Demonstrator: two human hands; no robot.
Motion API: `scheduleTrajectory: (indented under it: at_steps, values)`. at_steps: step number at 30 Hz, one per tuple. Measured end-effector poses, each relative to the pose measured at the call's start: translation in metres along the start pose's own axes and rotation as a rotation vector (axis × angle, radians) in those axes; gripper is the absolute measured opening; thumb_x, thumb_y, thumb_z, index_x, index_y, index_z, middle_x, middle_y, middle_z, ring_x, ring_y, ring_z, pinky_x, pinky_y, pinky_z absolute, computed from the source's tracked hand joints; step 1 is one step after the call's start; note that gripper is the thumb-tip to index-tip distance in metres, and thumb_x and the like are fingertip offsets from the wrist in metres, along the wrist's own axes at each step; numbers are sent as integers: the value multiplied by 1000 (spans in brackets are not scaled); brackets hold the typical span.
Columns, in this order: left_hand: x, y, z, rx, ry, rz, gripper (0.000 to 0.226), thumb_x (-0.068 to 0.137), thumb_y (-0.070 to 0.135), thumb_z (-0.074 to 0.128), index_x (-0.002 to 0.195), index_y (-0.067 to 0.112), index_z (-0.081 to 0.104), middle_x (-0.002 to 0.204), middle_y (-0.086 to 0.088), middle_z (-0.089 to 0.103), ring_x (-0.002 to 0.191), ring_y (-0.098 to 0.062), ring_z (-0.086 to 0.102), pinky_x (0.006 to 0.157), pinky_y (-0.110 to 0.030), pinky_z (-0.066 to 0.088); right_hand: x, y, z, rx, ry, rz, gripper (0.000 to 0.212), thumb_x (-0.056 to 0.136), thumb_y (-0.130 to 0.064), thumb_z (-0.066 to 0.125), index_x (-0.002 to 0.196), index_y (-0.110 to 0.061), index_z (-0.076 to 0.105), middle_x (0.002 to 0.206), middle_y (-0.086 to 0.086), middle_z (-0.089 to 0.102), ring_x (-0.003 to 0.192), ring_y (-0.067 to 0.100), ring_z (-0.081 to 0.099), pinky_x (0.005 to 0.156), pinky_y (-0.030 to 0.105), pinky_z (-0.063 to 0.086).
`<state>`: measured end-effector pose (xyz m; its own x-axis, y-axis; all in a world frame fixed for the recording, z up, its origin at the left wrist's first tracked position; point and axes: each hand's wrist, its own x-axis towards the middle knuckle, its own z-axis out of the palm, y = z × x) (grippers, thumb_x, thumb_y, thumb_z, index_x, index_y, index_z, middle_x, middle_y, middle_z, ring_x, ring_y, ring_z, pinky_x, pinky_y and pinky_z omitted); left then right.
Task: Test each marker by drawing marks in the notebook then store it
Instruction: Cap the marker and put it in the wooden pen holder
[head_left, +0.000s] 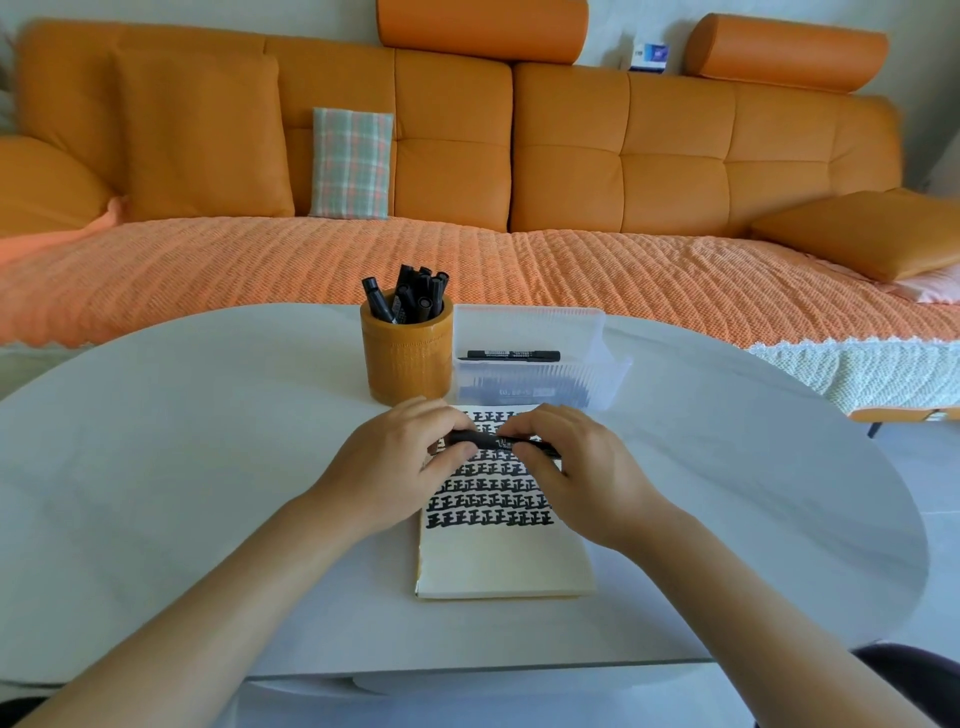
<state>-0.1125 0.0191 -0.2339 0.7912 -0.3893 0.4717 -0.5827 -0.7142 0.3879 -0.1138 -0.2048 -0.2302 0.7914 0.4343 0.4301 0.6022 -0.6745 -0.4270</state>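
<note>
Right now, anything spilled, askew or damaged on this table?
Nothing stands out. The left hand and right hand grip one black marker over the notebook, the orange pen cup stands upright, and stored markers lie flat in the open clear case.

Left hand (395, 467), right hand (576, 470) bare; forearms (208, 597) bare; dark fabric (914, 670) lower right, kind unclear.

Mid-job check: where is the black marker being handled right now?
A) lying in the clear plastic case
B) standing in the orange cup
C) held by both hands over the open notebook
C: the left hand and right hand both grip the slim black marker above the open cream-paged notebook.
</note>
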Motion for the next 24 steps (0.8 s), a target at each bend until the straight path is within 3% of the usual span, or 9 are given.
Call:
scheduleTrajectory:
  at_steps: [4, 8, 11, 14, 17, 21, 24]
  values:
    - [2, -1, -1, -48, -29, -11, 19, 95, 35, 56, 107, 25, 67, 89, 19, 58, 88, -3, 53, 68, -27, 47, 1, 2, 0, -45, 29, -72, 26, 86, -25, 73, 111, -19, 70, 91, -10, 66, 82, 6, 57, 73, 27, 52]
    - [2, 2, -3, -116, -51, 6, 18, 94, 30, 59, 104, 21, 71, 85, 16, 60, 87, -5, 54, 69, -26, 46, 4, 0, -3, -107, 115, -189, 16, 87, -23, 70, 100, -16, 75, 77, -6, 67, 70, 15, 61, 57, 33, 51]
    - [4, 5, -4, -130, -20, 21, 19, 92, 27, 60, 104, 19, 72, 83, 15, 60, 86, -4, 54, 68, -17, 42, 6, -4, -4, -31, 90, -121, 14, 89, -26, 65, 98, -22, 75, 67, -11, 60, 63, 11, 54, 53, 35, 47]
    - [7, 3, -5, -115, -25, 53, 19, 91, 26, 61, 105, 17, 72, 82, 15, 58, 84, -4, 53, 69, -15, 40, 8, -5, -4, 97, -15, 7, 11, 92, -26, 62, 88, -24, 72, 62, -4, 56, 60, 17, 49, 55, 40, 44]
    - [10, -1, -5, -112, -53, 66, 22, 92, 30, 59, 104, 18, 72, 83, 13, 59, 85, -6, 53, 69, -27, 46, 10, -6, -5, 95, -118, 70, 11, 95, -25, 60, 89, -24, 69, 65, -3, 57, 63, 17, 48, 60, 41, 44]
    - [19, -9, -8, -81, -38, 67, 24, 91, 39, 59, 107, 24, 70, 84, 26, 53, 90, 1, 49, 71, -25, 44, 17, -4, -5, 67, -68, 87, 14, 95, -29, 62, 103, -30, 73, 87, -13, 51, 78, 9, 51, 68, 24, 43]
    - [27, -20, -18, -63, 63, 27, 31, 87, 45, 60, 113, 27, 65, 95, 22, 55, 97, 2, 49, 79, -20, 44, 27, -2, -5, -5, -35, 92, 19, 96, -30, 61, 111, -31, 72, 91, -10, 53, 86, 11, 51, 76, 26, 43]
